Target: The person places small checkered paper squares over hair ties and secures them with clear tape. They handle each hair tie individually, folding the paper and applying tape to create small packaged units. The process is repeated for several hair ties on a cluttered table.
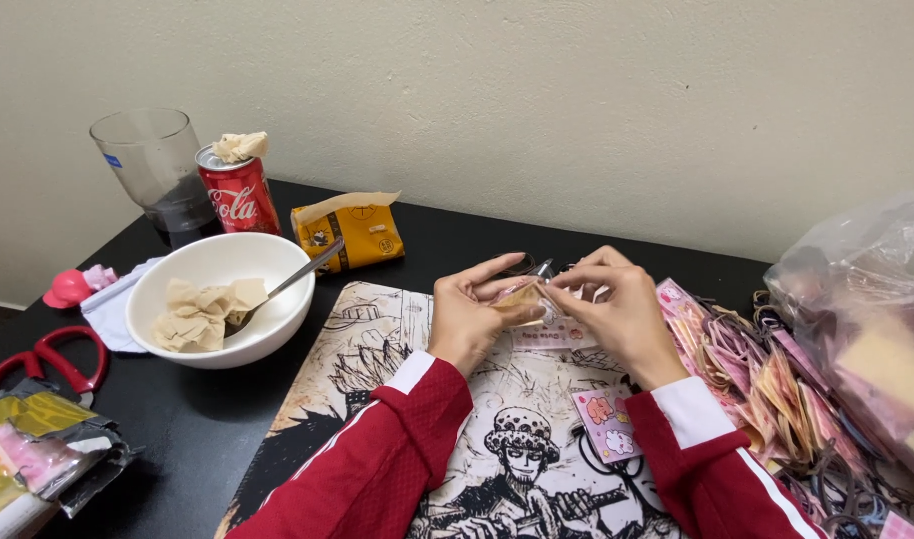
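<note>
Left hand (469, 311) and right hand (616, 309) meeting above a manga-print mat (377, 339), both pinching a small tan packet (520, 297) between fingertips, pink sticker card (607, 423) lying on the mat near the right wrist, white bowl (182, 271) with crumpled tissue to the left, heap of hair ties (766, 389) on the right

Red sleeves (397, 449) with white cuffs, a black-and-white comic-print mat (377, 329) (edges yellowed), white bowl (217, 265), red can (239, 195).

Black table (192, 429) w/ mat (377, 339), bowl (222, 265)
</note>
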